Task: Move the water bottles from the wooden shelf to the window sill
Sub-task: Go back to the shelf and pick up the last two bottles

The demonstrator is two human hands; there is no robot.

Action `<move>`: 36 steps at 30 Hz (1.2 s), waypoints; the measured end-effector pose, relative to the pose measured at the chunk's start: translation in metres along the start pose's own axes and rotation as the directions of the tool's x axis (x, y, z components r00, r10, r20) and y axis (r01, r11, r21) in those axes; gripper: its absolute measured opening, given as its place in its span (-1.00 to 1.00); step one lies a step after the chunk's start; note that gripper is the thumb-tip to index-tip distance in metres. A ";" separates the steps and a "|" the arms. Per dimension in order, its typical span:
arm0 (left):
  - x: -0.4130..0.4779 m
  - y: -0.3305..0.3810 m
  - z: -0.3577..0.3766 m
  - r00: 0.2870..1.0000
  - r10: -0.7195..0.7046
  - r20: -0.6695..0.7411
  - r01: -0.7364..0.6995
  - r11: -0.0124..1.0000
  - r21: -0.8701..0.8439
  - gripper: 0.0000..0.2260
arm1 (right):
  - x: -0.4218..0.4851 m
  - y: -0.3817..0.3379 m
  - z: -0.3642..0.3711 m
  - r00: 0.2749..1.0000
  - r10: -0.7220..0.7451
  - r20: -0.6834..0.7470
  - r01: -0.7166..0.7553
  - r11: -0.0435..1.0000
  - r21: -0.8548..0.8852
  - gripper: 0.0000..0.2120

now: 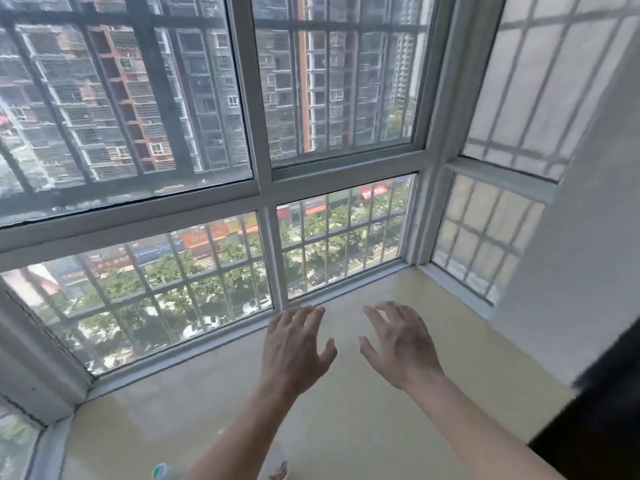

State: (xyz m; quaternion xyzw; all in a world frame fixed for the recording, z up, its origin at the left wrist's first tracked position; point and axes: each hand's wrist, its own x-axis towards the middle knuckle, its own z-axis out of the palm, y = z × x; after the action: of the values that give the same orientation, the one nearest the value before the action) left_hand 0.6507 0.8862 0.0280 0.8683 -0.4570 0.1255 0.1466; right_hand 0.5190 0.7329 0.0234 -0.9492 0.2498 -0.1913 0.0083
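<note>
Smooth yellowish window sill [363,420]; both empty hands, fingers spread, above.

Both empty hands, left hand [297,344] and right hand [401,344], hover over window sill [363,427].

I cannot read any text here. The shop signs [204,239] on the street below my window are too blurred, and the bottle label [278,471] under my arm too.

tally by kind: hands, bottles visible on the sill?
Hands: 2, left hand and right hand, both empty
Bottles: 2, one green-capped bottle and one red-labelled bottle, both cut off at the bottom edge
Total: 4
</note>
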 end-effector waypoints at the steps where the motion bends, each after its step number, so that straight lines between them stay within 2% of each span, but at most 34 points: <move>1: 0.002 0.011 0.005 0.999 0.050 0.013 -0.049 0.998 -0.025 -0.43 | -0.013 0.008 -0.005 0.998 0.055 -0.003 -0.055 0.998 -0.022 -0.50; 6: 0.004 0.077 0.029 0.959 0.282 0.038 -0.273 0.949 -0.160 -0.45 | -0.085 0.048 -0.035 0.947 0.309 -0.089 -0.317 0.943 -0.104 -0.52; 8: 0.002 0.105 0.036 0.931 0.365 0.022 -0.353 0.913 -0.202 -0.46 | -0.114 0.064 -0.046 0.920 0.384 -0.083 -0.392 0.907 -0.150 -0.53; 12: -0.004 0.163 0.046 0.863 0.505 -0.016 -0.490 0.830 -0.267 -0.47 | -0.171 0.095 -0.065 0.847 0.528 -0.060 -0.528 0.823 -0.212 -0.49; 16: -0.015 0.217 0.053 0.780 0.625 -0.011 -0.598 0.740 -0.308 -0.47 | -0.220 0.115 -0.081 0.765 0.632 -0.124 -0.642 0.732 -0.228 -0.50; 22: -0.021 0.282 0.063 0.685 0.728 -0.042 -0.698 0.639 -0.323 -0.49 | -0.263 0.150 -0.098 0.673 0.713 -0.197 -0.739 0.635 -0.226 -0.54; 30: -0.004 0.367 0.085 0.632 0.774 -0.037 -0.737 0.586 -0.336 -0.48 | -0.277 0.219 -0.103 0.624 0.745 -0.235 -0.781 0.591 -0.201 -0.58; 36: 0.030 0.463 0.117 0.598 0.800 -0.050 -0.763 0.548 -0.344 -0.48 | -0.289 0.320 -0.100 0.588 0.763 -0.268 -0.808 0.566 -0.164 -0.57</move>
State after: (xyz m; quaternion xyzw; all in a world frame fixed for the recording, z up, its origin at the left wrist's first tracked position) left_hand 0.2924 0.5707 -0.0048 0.5416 -0.8168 0.0501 0.1922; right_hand 0.0996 0.5987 -0.0231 -0.7098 0.6699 -0.2103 -0.0566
